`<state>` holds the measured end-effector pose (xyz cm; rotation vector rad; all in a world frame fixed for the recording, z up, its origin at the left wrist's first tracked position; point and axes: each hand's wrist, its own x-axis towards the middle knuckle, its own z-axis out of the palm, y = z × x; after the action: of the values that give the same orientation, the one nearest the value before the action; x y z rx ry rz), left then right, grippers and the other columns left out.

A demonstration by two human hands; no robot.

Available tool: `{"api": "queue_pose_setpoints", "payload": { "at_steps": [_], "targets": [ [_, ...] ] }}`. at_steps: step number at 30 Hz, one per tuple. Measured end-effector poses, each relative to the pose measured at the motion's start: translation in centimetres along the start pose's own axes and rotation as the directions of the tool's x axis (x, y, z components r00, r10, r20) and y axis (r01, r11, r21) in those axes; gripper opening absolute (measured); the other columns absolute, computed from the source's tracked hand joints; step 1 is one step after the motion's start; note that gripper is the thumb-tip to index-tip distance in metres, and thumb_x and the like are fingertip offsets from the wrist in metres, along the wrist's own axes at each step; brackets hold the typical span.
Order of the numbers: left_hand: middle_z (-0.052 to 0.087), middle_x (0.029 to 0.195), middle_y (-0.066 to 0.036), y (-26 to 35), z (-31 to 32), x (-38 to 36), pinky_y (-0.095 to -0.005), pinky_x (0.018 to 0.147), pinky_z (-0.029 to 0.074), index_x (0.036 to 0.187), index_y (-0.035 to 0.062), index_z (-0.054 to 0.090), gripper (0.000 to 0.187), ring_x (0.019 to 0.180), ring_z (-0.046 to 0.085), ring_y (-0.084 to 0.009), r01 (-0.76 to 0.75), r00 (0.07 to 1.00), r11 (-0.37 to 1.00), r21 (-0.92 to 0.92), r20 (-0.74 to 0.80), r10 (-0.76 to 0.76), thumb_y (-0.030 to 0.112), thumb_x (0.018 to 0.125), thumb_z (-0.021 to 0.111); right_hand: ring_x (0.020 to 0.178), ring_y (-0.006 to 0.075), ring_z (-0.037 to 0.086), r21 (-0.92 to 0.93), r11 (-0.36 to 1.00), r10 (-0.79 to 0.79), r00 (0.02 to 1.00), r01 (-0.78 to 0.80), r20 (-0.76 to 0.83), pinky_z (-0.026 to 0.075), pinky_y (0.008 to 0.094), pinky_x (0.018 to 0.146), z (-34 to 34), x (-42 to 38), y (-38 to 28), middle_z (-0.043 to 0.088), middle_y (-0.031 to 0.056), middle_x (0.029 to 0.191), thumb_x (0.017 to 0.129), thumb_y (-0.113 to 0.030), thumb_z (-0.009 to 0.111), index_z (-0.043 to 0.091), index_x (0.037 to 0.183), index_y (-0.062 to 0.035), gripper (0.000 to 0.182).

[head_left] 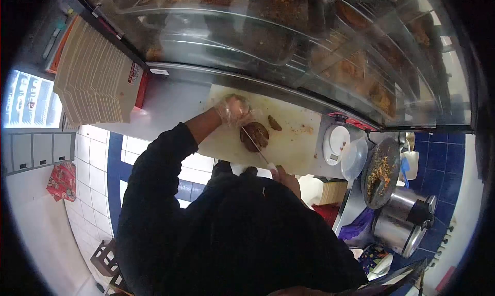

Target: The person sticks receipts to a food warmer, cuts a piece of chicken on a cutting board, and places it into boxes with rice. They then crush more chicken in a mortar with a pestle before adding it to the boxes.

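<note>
Knife handle sits in the right hand, fingers wrapped round it close to the body; its blade slants across the roundish brown food, which has no clear long axis and lies between the hands, nearer the left. Beyond, the plastic-gloved left hand is part-curled by the blade's far end, its grip unclear. A cut slice lies just beside the food on the white board.

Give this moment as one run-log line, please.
left hand: gloved, near knife; right hand: holding knife; knife: across brown food; cutting board: beneath
</note>
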<state>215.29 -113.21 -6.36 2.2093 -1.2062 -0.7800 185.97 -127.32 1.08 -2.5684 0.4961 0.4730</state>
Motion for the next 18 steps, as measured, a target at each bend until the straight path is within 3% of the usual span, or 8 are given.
{"api": "queue_pose_setpoints", "payload": {
  "at_steps": [3, 5, 7, 9, 12, 14, 16, 18],
  "targets": [
    [0.063, 0.101, -0.014, -0.9, -0.3, 0.1, -0.0437, 0.079, 0.047, 0.092, 0.0136, 0.065, 0.034, 0.098, 0.059, -0.0279, 0.076, 0.997, 0.997, 0.004, 0.012, -0.076, 0.044, 0.086, 0.053, 0.069, 0.0411, 0.063, -0.004, 1.0, 0.027, 1.0, -0.027, 0.014, 0.049, 0.0508, 0.058, 0.7, 0.9, -0.5, 0.062, 0.0228, 0.07, 0.097, -0.041, 0.039, 0.049, 0.113, -0.0072, 0.039],
    [0.06, 0.109, -0.013, -0.9, -0.5, -2.1, -0.0447, 0.086, 0.044, 0.101, 0.0126, 0.062, 0.044, 0.104, 0.056, -0.0279, -0.135, 0.952, 0.98, 0.147, -0.254, 0.169, 0.051, 0.081, 0.057, 0.07, 0.0404, 0.063, 0.038, 0.999, -0.002, 1.0, 0.002, 0.001, 0.049, 0.0496, 0.059, 0.4, 1.2, -1.2, 0.063, 0.0222, 0.071, 0.097, -0.04, 0.039, 0.052, 0.111, -0.0065, 0.038],
    [0.056, 0.116, -0.012, -0.1, -2.7, -5.1, -0.0457, 0.093, 0.042, 0.109, 0.0115, 0.059, 0.057, 0.109, 0.053, -0.028, -0.304, 0.77, 0.884, 0.354, -0.455, 0.447, 0.058, 0.075, 0.061, 0.07, 0.0401, 0.063, 0.07, 0.997, -0.03, 0.997, 0.036, -0.072, 0.049, 0.0487, 0.06, -0.1, 1.0, -1.3, 0.063, 0.0218, 0.072, 0.097, -0.039, 0.04, 0.054, 0.108, -0.0067, 0.037],
    [0.053, 0.124, -0.012, 0.6, -3.9, -7.6, -0.0466, 0.099, 0.039, 0.118, 0.0104, 0.056, 0.073, 0.115, 0.05, -0.028, -0.388, 0.487, 0.737, 0.554, -0.556, 0.674, 0.064, 0.07, 0.064, 0.071, 0.04, 0.063, 0.087, 0.994, -0.047, 0.987, 0.06, -0.151, 0.049, 0.048, 0.061, -0.3, -2.2, 0.8, 0.063, 0.0215, 0.072, 0.097, -0.038, 0.04, 0.056, 0.106, -0.0076, 0.036],
    [0.045, 0.134, -0.013, 1.1, -4.1, -9.8, -0.0506, 0.11, 0.023, 0.131, 0.0089, 0.045, 0.095, 0.127, 0.039, -0.033, -0.529, 0.761, 0.746, 0.404, -0.163, 0.628, 0.072, 0.063, 0.065, 0.073, 0.0427, 0.061, 0.167, 0.967, 0.215, 0.967, -0.192, -0.139, 0.047, 0.045, 0.062, -3.3, -7.3, 2.0, 0.062, 0.0223, 0.076, 0.096, -0.033, 0.044, 0.059, 0.107, -0.0104, 0.03],
    [0.035, 0.141, -0.015, 1.5, -3.7, -8.8, -0.0491, 0.113, 0.017, 0.139, 0.0075, 0.033, 0.106, 0.133, 0.031, -0.0337, -0.552, 0.818, 0.747, 0.371, 0.067, 0.572, 0.075, 0.062, 0.063, 0.052, 0.0222, 0.055, 0.377, 0.909, 0.285, 0.926, -0.178, -0.249, 0.044, 0.0364, 0.051, -2.1, -9.7, 4.0, 0.056, 0.0106, 0.061, 0.098, -0.039, 0.039, 0.059, 0.101, -0.0065, 0.038],
    [0.026, 0.147, -0.016, 2.6, -3.6, -7.0, -0.0483, 0.114, 0.011, 0.144, 0.0069, 0.023, 0.116, 0.136, 0.023, -0.0338, -0.553, 0.833, 0.744, 0.375, 0.243, 0.496, 0.077, 0.061, 0.062, 0.055, 0.0306, 0.056, 0.506, 0.825, 0.374, 0.914, -0.25, -0.158, 0.045, 0.0401, 0.056, -1.3, -10.1, 4.9, 0.056, 0.0187, 0.065, 0.098, -0.036, 0.037, 0.058, 0.1, -0.0017, 0.04],
    [0.019, 0.15, -0.017, 4.1, -3.5, -5.1, -0.0484, 0.115, 0.006, 0.146, 0.0068, 0.014, 0.123, 0.139, 0.017, -0.0333, -0.528, 0.844, 0.74, 0.416, 0.352, 0.404, 0.079, 0.059, 0.061, 0.054, 0.0242, 0.052, 0.586, 0.757, 0.434, 0.893, -0.289, -0.12, 0.043, 0.0376, 0.054, 1.3, -9.5, 5.9, 0.054, 0.0156, 0.064, 0.098, -0.039, 0.037, 0.057, 0.096, 0.0001, 0.044]
  ]
}}
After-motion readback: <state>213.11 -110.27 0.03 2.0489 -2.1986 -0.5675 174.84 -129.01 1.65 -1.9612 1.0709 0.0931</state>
